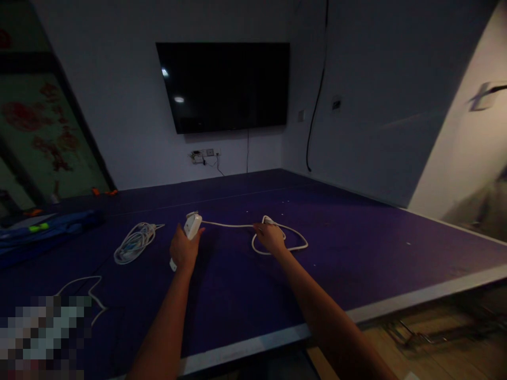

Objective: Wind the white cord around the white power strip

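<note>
My left hand (183,249) is closed round a white power strip (192,226), holding it just above the dark blue table top (356,248). A white cable (229,225) runs from the strip's far end to the right. My right hand (270,236) is closed on that cable where it curls into a loose loop (295,244) lying on the table. Both arms reach forward from the near edge.
A coiled white cord (134,241) lies left of my left hand, and another thin white wire (83,285) lies nearer the left edge. A blue object (47,232) rests at far left. A dark TV (225,84) hangs on the wall, with sockets (204,154) below it.
</note>
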`<state>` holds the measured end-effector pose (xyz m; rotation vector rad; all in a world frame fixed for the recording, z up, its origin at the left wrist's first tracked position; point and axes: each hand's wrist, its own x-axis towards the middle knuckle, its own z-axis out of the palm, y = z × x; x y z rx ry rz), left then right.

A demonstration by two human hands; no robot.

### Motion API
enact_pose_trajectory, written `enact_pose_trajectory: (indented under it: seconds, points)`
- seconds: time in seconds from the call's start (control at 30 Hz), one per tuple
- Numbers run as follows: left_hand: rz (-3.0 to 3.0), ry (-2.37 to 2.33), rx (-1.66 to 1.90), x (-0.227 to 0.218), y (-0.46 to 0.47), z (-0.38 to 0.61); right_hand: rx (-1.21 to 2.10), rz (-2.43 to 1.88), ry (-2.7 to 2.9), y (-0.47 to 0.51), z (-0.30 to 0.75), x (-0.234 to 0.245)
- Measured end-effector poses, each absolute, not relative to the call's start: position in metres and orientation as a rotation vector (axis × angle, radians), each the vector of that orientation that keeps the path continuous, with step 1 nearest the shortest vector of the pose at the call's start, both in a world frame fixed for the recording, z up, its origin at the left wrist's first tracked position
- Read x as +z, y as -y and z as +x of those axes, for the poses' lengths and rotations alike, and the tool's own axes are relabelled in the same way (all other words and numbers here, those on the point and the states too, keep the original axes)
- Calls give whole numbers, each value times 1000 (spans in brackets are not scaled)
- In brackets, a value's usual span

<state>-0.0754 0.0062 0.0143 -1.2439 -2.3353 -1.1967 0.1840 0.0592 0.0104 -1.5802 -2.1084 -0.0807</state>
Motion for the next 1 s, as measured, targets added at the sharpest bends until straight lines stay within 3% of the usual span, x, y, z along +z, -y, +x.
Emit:
enact_pose_trajectory:
  seconds: [0.27, 0.57, 1.0]
  points:
    - [-1083, 2325, -1009, 12, -3, -77, -42, -1254, 2260, -47, 178, 14]
    - [-1456, 2186, -599, -3, -8, -70, 83, -971, 2024, -41, 173, 19]
    - [-1960, 1861, -474, -10, -8, -24, 246, -814, 1579, -45, 180, 26]
